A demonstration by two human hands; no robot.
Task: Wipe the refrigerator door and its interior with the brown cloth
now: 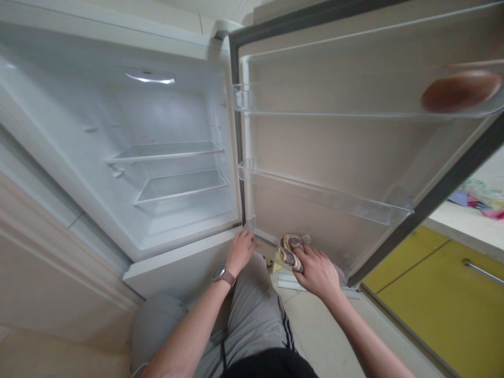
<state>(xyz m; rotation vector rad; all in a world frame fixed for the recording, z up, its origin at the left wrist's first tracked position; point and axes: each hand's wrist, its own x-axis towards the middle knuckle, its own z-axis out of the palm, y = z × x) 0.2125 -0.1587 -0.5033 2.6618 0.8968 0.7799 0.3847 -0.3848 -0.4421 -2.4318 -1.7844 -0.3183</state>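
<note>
At the lower centre of the frame, the right hand [317, 270] grips a bunched brown-and-cream cloth [290, 252], fingers pressed over its right side. The cloth is at the bottom of the open fridge door [334, 149], on its inner face. The left hand [241, 248], just left of the cloth and apart from it, is near the door's lower hinge-side corner; fingers loosely bent, cannot tell whether they grip anything. Watch [219, 272] on left wrist.

Upper left: fridge compartment [173, 113], lamp [151, 79] lit, two shelves [181, 186] one above the other. Upper right: clear door bin [315, 112] bearing a blurred reddish-brown rounded item [460, 92]; a second clear bin [326, 197] sits below. Right edge: pale surface [460, 220] carrying colourful items [488, 197], indistinct, above yellow cabinets [444, 294].
</note>
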